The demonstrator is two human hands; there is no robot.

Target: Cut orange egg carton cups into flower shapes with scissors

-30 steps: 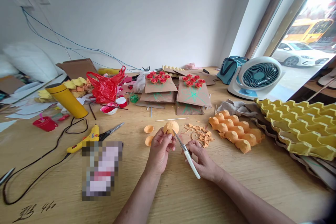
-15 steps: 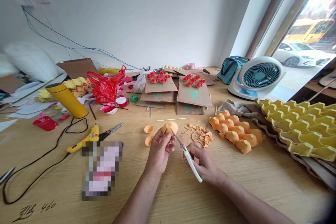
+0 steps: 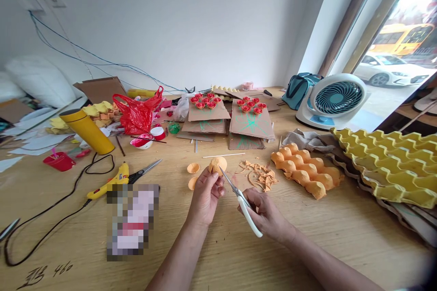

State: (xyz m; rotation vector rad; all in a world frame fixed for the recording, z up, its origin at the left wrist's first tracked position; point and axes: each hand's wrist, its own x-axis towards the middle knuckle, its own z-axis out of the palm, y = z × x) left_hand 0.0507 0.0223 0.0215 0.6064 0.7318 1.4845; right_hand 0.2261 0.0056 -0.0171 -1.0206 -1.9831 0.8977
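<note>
Between the fingertips of my left hand (image 3: 206, 195) is an orange egg-carton cup (image 3: 218, 163), its domed side turned up. My right hand (image 3: 264, 213) grips white-handled scissors (image 3: 249, 218), whose blades point up and left and meet the cup's right edge. Whether the blades are parted there I cannot tell. Two cut orange cups (image 3: 193, 168) lie just left of my left hand, the nearer one partly behind it. A heap of orange trimmings (image 3: 261, 175) lies beyond my right hand.
An orange egg-carton piece (image 3: 307, 168) and yellow egg trays (image 3: 389, 163) lie on the right, before a fan (image 3: 336, 97). On the left are a glue gun (image 3: 111, 183), black scissors (image 3: 143, 172) and a yellow bottle (image 3: 87, 130). Red flowers (image 3: 251, 104) on cardboard stand behind.
The cup and my left hand have shifted slightly left. The scissors stay at the cup's edge, with their handles a little further left.
</note>
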